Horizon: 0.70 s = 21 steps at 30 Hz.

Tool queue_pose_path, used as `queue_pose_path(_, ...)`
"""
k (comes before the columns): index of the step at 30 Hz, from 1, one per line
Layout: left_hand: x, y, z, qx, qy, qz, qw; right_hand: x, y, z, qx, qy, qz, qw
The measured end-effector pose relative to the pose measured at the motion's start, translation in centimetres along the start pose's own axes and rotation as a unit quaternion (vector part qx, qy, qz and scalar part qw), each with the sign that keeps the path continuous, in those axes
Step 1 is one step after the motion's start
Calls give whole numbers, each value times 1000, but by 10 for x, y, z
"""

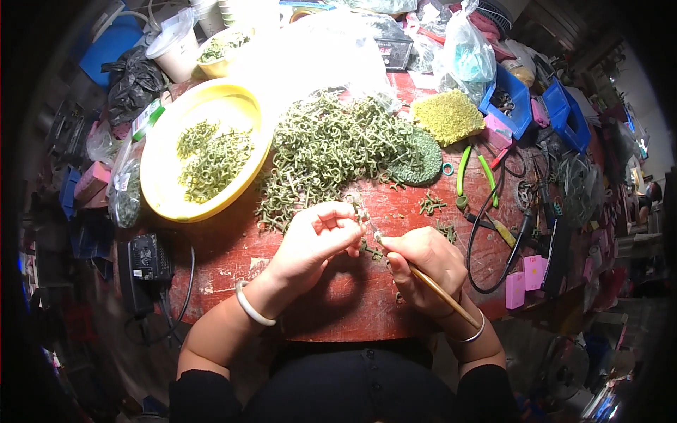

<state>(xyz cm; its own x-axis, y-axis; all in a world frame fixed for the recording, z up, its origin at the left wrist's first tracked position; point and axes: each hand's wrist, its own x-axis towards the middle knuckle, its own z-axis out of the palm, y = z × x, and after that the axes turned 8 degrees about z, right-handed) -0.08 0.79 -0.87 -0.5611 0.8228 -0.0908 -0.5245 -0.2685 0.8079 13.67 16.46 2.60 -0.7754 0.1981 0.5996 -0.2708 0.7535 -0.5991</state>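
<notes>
Pinching a small piece (pixel 361 212) above the desk (pixel 331 321) in the nearly closed grip of the left hand (pixel 316 240); holding a thin tool (pixel 441 291) in the closed grip of the right hand (pixel 427 262), aimed toward the piece. Probably light, stiff and brittle, best held by one end. Beyond, facing a green heap (pixel 324 144), a basin (pixel 264 150) of similar bits, a bowl (pixel 215 70) of green bits, a blue bin (pixel 521 124) of small oddments.

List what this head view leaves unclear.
In the head view:
Small piece at the left hand: too small, partly covered by its fingers.
Tip of the wooden-handled tool: too small to identify.
Black plastic bag contents: hidden by opaque plastic.
Things at top middle: washed out by glare.
</notes>
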Motion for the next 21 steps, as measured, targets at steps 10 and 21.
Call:
queue_pose_path(10,-1,1,3,31,4,13,999,-1,1,3,-29,-2,-13,999)
queue_pose_path(21,-2,-1,5,63,15,14,998,0,0,2,-45,-11,-20,999)
